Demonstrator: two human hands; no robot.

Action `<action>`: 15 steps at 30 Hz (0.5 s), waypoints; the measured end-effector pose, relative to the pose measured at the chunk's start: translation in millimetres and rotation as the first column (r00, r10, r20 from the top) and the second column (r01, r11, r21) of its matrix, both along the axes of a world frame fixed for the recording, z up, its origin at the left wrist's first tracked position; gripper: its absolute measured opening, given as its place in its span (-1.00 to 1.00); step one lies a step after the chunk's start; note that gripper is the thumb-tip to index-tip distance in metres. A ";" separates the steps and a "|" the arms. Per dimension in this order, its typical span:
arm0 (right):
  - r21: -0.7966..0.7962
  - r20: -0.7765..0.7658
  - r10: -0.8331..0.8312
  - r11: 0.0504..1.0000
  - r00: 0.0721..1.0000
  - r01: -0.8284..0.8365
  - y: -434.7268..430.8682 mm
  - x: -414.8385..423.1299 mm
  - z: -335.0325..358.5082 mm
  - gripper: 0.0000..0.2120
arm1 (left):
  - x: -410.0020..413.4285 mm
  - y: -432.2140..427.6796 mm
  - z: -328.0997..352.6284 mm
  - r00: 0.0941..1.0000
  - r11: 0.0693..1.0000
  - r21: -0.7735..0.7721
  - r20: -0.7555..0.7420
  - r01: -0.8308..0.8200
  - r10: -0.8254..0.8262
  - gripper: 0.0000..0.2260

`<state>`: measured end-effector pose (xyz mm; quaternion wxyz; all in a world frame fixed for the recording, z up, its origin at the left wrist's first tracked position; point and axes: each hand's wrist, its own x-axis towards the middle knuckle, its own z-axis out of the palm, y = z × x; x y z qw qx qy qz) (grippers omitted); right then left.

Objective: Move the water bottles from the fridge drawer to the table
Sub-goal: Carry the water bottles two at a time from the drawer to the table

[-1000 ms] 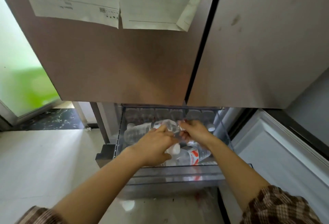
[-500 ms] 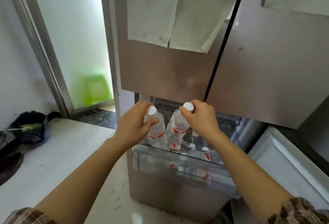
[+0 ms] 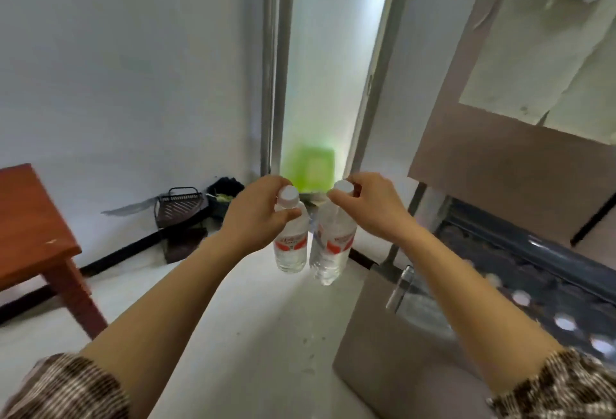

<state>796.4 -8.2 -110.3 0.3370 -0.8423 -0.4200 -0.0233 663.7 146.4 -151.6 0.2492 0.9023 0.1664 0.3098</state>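
Note:
Two clear water bottles with white caps and red-and-white labels hang in mid-air in front of me. My left hand (image 3: 255, 215) grips the neck of the left bottle (image 3: 290, 245). My right hand (image 3: 370, 208) pinches the right bottle (image 3: 331, 248) just under its cap. The two bottles hang side by side, almost touching. The open fridge drawer (image 3: 520, 288) lies at the lower right, with several white bottle caps showing inside. A corner of the red-brown wooden table (image 3: 30, 228) stands at the far left.
The brown fridge front (image 3: 493, 165) with taped papers rises on the right. A doorway with a green blur (image 3: 308, 165) is straight ahead. A dark dustpan (image 3: 178, 208) and a black bin sit by the white wall. Pale floor lies between drawer and table.
Both hands have lifted their bottles clear of the drawer. My view has swung left, so the fridge now sits at the right and the table has come into sight.

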 end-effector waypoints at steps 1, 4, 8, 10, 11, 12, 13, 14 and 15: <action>-0.023 -0.014 0.036 0.999 0.999 -0.037 24.1 -16.5 -8.6 -0.67 | -21.4 17.7 -6.8 0.999 0.999 -0.007 -0.024 -0.034 0.034 -0.70; -0.058 -0.050 0.129 0.990 0.990 -0.132 98.5 -70.0 -30.7 -0.68 | -88.8 73.1 -25.6 0.992 0.995 -0.007 -0.075 -0.102 0.101 -0.67; -0.068 -0.094 0.244 0.966 0.965 -0.250 205.5 -149.3 -50.2 -0.61 | -186.9 155.3 -38.9 0.967 0.976 -0.012 -0.139 -0.217 0.213 -0.69; -0.066 -0.133 0.289 0.952 0.948 -0.299 257.7 -191.2 -56.8 -0.58 | -236.5 197.2 -42.5 0.948 0.961 -0.015 -0.173 -0.275 0.269 -0.73; -0.055 -0.149 0.310 0.946 0.939 -0.321 283.2 -211.4 -59.3 -0.59 | -260.4 217.4 -43.1 0.936 0.951 -0.017 -0.184 -0.308 0.300 -0.74; -0.048 -0.167 0.334 0.937 0.928 -0.346 308.6 -231.2 -61.4 -0.60 | -283.4 236.6 -43.2 0.922 0.938 -0.020 -0.192 -0.345 0.335 -0.74; -0.043 -0.192 0.359 0.927 0.913 -0.373 333.0 -251.3 -62.9 -0.61 | -305.7 255.3 -43.7 0.908 0.924 -0.020 -0.194 -0.382 0.371 -0.75; -0.043 -0.212 0.385 0.915 0.898 -0.402 357.6 -271.8 -63.8 -0.60 | -327.8 274.0 -44.4 0.894 0.909 -0.023 -0.193 -0.416 0.405 -0.75; -0.045 -0.221 0.412 0.901 0.884 -0.431 382.1 -291.1 -64.6 -0.59 | -348.6 292.2 -44.6 0.880 0.893 -0.030 -0.189 -0.449 0.436 -0.77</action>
